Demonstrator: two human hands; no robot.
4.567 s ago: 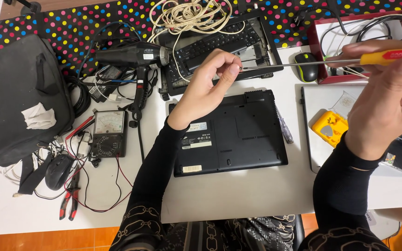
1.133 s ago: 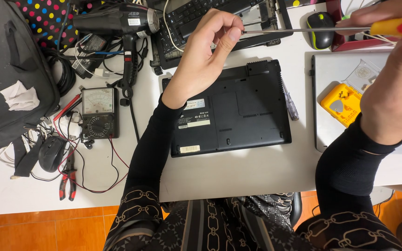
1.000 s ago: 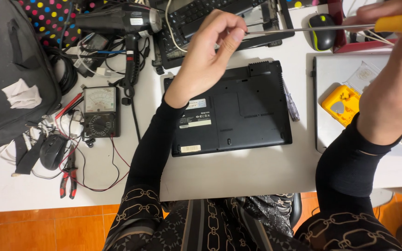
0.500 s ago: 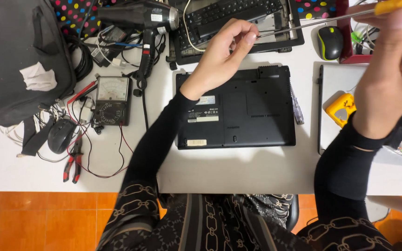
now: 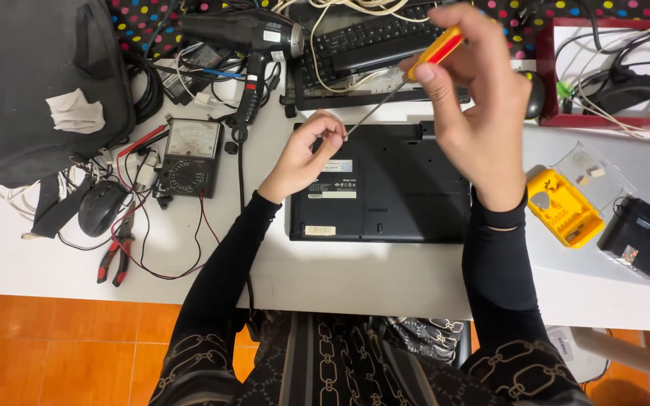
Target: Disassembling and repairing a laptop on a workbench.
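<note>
My right hand [image 5: 475,105] grips a screwdriver [image 5: 432,54] by its orange and yellow handle, with the thin metal shaft slanting down to the left. The fingertips of my left hand [image 5: 306,154] pinch the tip of that shaft, just above the top left corner of a black laptop [image 5: 385,184]. The laptop lies bottom up on the white table [image 5: 385,278] right in front of me, with pale labels on its base.
A grey bag [image 5: 39,83], an analog multimeter [image 5: 188,156], a black mouse [image 5: 101,207] and red-handled pliers [image 5: 116,249] lie at the left. A black hair dryer [image 5: 246,37] and a keyboard [image 5: 370,45] sit behind. A yellow bit case [image 5: 566,207] and black box [image 5: 639,234] are at the right.
Both hands have come down and nearer the laptop. The screwdriver now slants steeply instead of lying level, and my left fingers still hold its tip.
</note>
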